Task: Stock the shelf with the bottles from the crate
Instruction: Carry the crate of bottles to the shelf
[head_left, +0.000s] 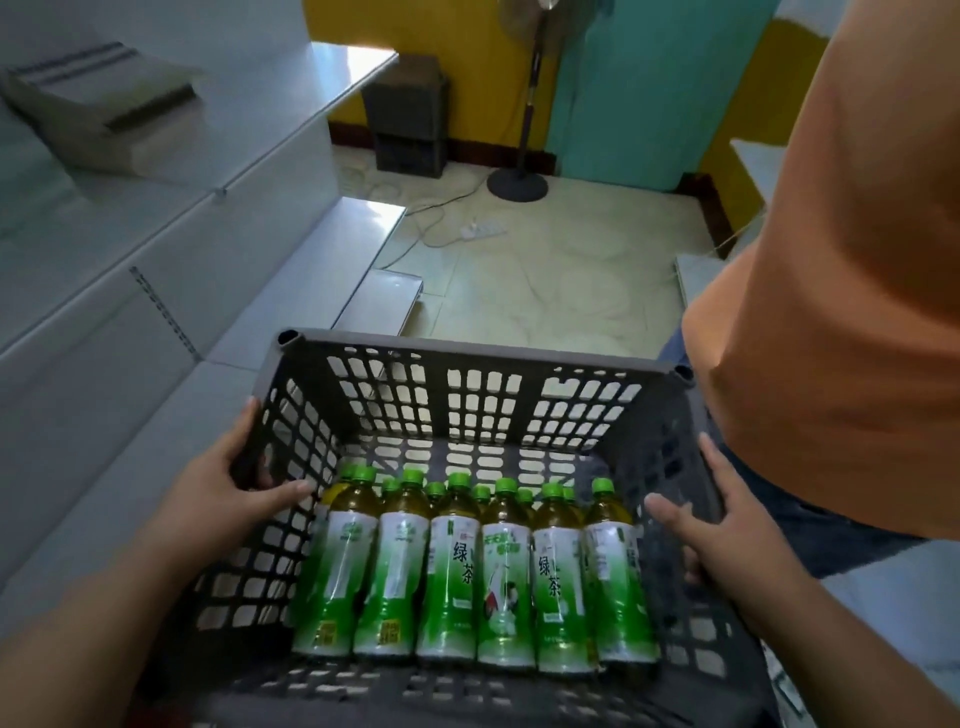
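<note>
I hold a dark grey lattice crate (483, 358) in front of me, off the floor. Several green tea bottles (506, 577) with green caps and green-white labels stand packed at its near end, in two rows. My left hand (234, 480) grips the crate's left wall, thumb inside. My right hand (711, 514) grips the right wall the same way. White shelves (156, 249) step up along the left side; no bottles stand on them.
A cardboard box (104, 111) lies on an upper shelf at the left. Another person in an orange shirt (852, 291) stands close at the right, touching the crate's far right corner. Ahead are a fan stand (517, 182), a power strip (480, 228) with cables, and a dark crate (410, 114).
</note>
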